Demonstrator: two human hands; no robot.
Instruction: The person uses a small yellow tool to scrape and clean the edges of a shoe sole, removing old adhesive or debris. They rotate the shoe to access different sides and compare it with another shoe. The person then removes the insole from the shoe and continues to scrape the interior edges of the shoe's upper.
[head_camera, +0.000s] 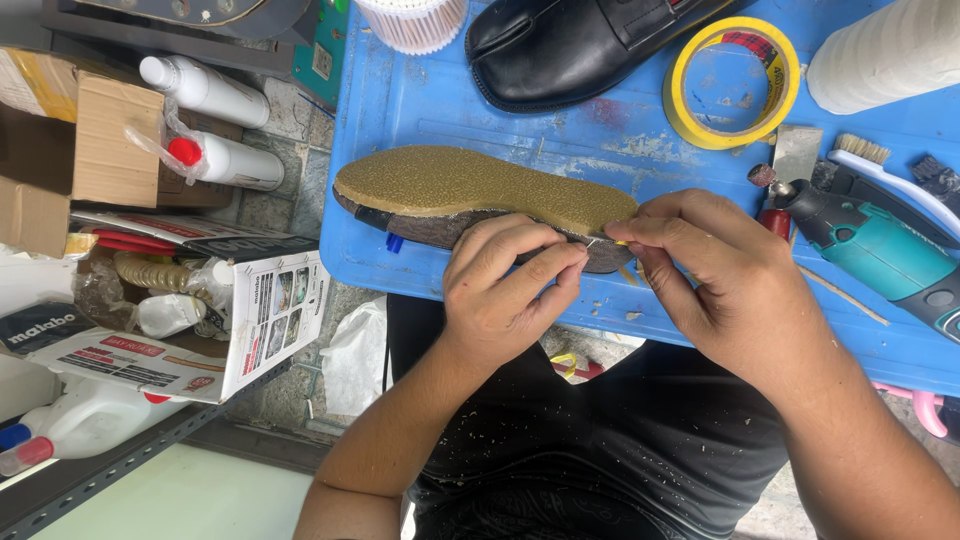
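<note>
The shoe sole (480, 185) lay at the middle of the frame along the near edge of the blue desk (420, 100), its long axis running left to right, the tan grainy face up and a dark layer beneath. Both hands met at its right-hand end. The left hand (505, 285) came up from below, fingers pinched narrow against the sole's edge; the right hand (715, 275) pressed in from the right, thumb and forefinger closed on something thin and pale at the seam, too small to make out. The two grips nearly touched, the right one nearer the sole's tip.

The desk's blue surface was scuffed and spotted with glue. A black shoe (570, 45) sat at the top, a roll of yellow tape (732, 82) to its right, and a teal rotary tool (880, 250) at the right edge beside a brush (880, 165). At the left of the frame stood a cardboard box (95, 130) and white bottles (220, 125) on a crowded shelf
</note>
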